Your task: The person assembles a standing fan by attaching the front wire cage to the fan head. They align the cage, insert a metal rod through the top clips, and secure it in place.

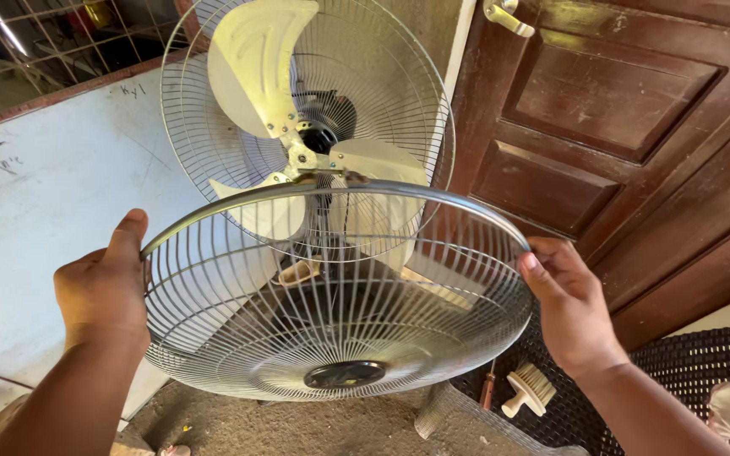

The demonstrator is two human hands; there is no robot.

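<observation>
Behind everything stands a pale whitewashed wall (52,219) with faint scribbles at about nine o'clock, and a dark brown panelled wooden door (627,127) filling the two to four o'clock side, its metal handle (504,15) up near one o'clock. Between them, at twelve o'clock, a fan (306,127) faces the person: three cream blades (255,67) sit bare on the hub inside the rear wire cage (399,76). Out in front, at the centre of the view, the person holds the detached front grille (331,312), a round wire guard with a metal rim and a dark disc at its middle, tilted so its top edge leans toward the fan and overlaps the lower part of the rear cage. The left hand (103,291) grips the rim at nine o'clock, thumb laid over the metal band, fingers wrapped behind and clamped on it. The right hand (572,308) holds the rim at three o'clock, fingers (542,253) curled over the band and closed on it. Lower down, at five o'clock, a small pale-bristled brush (530,390) lies on a dark woven wicker surface (703,355), beside a thin reddish tool (488,390). Bare concrete floor (297,426) shows at six o'clock beneath the grille.
</observation>
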